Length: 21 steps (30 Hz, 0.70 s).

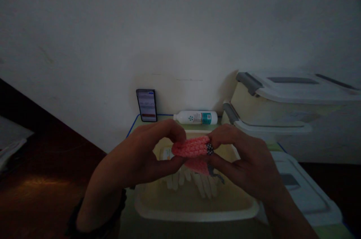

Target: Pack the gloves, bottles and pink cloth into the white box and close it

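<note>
My left hand (pixel 141 154) and my right hand (pixel 242 160) both pinch a small pink knitted piece (pixel 191 148) held between them, above an open cream plastic box (pixel 194 209). The knitted piece has a black-and-white checked end beside my right fingers, and a second pink layer hangs under it. White items that look like gloves (pixel 197 182) lie inside the box below my hands. The room is dim.
A phone (pixel 147 105) with a lit screen leans against the white wall. A white bottle (pixel 196 117) lies on its side beside it. Two stacked lidded boxes (pixel 282 100) stand at the right, and a loose lid (pixel 307 194) lies lower right. Dark wood surface at left.
</note>
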Tool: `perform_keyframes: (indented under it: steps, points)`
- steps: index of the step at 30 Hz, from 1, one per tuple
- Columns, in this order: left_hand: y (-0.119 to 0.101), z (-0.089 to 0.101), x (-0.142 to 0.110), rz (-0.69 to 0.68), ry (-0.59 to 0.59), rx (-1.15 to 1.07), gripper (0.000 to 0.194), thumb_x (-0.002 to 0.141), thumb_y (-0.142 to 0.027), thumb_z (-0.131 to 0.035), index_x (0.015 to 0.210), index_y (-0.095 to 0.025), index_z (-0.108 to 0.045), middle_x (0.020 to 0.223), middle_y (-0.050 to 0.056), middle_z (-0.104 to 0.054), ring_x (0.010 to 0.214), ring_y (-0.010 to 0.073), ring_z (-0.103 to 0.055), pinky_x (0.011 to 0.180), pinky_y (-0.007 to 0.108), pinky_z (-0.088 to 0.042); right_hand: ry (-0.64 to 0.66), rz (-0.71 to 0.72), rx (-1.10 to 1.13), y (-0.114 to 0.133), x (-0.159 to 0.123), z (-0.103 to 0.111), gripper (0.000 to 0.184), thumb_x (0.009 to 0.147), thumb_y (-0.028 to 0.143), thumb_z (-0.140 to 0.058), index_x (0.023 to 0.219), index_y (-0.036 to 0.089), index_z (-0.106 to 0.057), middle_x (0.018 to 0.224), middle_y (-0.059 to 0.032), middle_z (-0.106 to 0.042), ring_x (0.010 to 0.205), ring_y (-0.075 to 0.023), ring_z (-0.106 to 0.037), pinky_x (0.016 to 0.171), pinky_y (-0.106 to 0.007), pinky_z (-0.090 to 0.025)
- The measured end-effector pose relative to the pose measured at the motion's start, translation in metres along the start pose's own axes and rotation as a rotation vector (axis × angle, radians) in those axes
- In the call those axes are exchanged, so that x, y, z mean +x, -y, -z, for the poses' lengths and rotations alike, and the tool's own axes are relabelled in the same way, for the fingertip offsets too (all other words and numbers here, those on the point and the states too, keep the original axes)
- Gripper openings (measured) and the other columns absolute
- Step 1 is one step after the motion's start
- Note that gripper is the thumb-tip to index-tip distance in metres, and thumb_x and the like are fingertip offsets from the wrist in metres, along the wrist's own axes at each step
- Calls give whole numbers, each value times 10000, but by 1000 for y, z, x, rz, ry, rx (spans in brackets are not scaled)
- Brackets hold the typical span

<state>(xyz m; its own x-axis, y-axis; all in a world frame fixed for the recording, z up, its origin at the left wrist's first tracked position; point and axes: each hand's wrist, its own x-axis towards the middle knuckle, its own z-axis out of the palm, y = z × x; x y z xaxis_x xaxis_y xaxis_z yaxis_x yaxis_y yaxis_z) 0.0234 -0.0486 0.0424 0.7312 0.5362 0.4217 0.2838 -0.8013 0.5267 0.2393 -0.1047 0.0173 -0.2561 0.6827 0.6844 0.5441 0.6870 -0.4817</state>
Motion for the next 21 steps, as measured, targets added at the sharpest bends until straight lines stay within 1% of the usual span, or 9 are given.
perform_keyframes:
  steps: [2,5,9,12,14,17,19,21]
  points:
    - [-2,-1,0,7,15,-19,244,772,-151,-661,961,-198,-514,865,-61,-626,769,54,-591,710,133,-450,14,9,34,0,1,-1,127,818,199,-668,839,183,-544,765,0,-637,744,-124,-585,665,-247,-455]
    - [-5,-3,1,-9,43,-20,250,790,-191,-663,996,-209,-523,885,-70,-633,776,46,-597,722,123,-444,47,29,71,1,2,-3,119,834,215,-657,867,186,-547,783,3,-646,754,-120,-590,685,-254,-461]
    - [-6,-4,1,-10,49,-8,205,801,-199,-656,970,-212,-541,853,-77,-630,728,38,-583,687,117,-433,103,27,94,3,2,-5,130,832,176,-649,892,200,-537,834,9,-653,798,-121,-593,723,-264,-466]
    - [-6,-4,0,-10,29,-20,166,808,-165,-636,943,-201,-545,824,-75,-622,694,33,-569,673,115,-431,105,17,104,3,0,-5,167,820,158,-642,924,212,-524,861,10,-644,818,-127,-591,741,-274,-467]
    - [-6,-4,1,-20,4,-22,158,805,-136,-625,925,-197,-542,801,-76,-614,682,31,-563,660,114,-429,88,-18,80,4,-2,-6,202,814,177,-648,956,225,-511,879,12,-637,822,-127,-594,743,-270,-469]
    - [-7,-4,3,-34,-33,-22,144,813,-114,-602,916,-193,-539,783,-68,-610,673,38,-557,636,126,-430,53,-111,41,5,-5,-8,318,792,234,-676,1037,241,-474,940,4,-628,871,-133,-607,765,-257,-482]
    - [-8,-3,3,-28,-56,-22,108,835,-119,-569,914,-187,-538,774,-54,-612,666,50,-557,617,143,-435,81,-166,35,5,-5,-8,379,778,288,-693,1071,237,-458,967,-5,-627,888,-137,-615,755,-243,-496]
    - [-7,-1,2,-7,-87,-21,88,853,-125,-543,917,-184,-533,787,-39,-618,691,63,-570,624,155,-446,139,-194,13,5,-3,-7,339,785,317,-687,1041,231,-482,932,4,-636,831,-124,-623,700,-219,-501]
